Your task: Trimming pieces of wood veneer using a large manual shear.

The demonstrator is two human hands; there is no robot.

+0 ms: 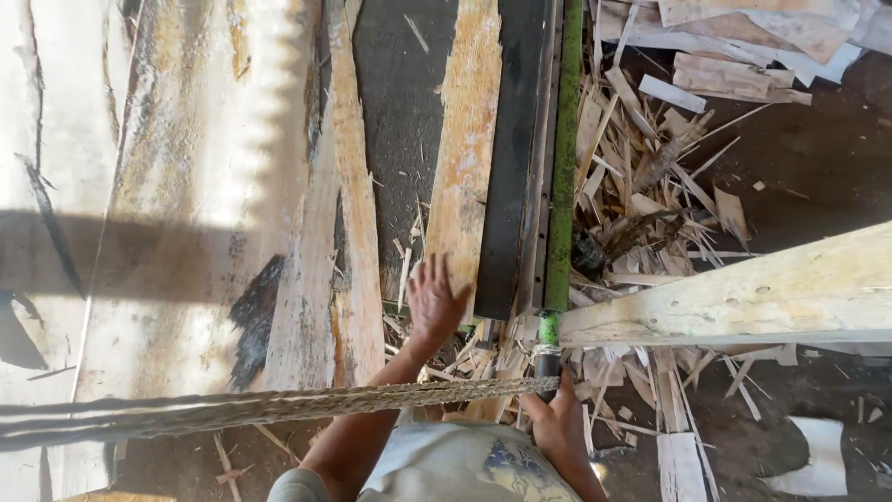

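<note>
Wooden plank (462,177) lies lengthwise beside green rail (562,158), centre of view. Left hand (435,302) spread flat, fingers wide, on plank's near end. Right hand (556,423) closed around green handle (549,339). Braided rope (279,406) crosses foreground. Wood scraps (650,186) heaped right.

Left hand (435,299) raised, fingers spread, palm forward; right hand (556,426) low, fingers curled in grip.

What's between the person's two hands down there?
In the head view, between the left hand on the plank and the right hand gripping the green bar, lie splintered wood scraps, crossed by a braided rope.
</note>
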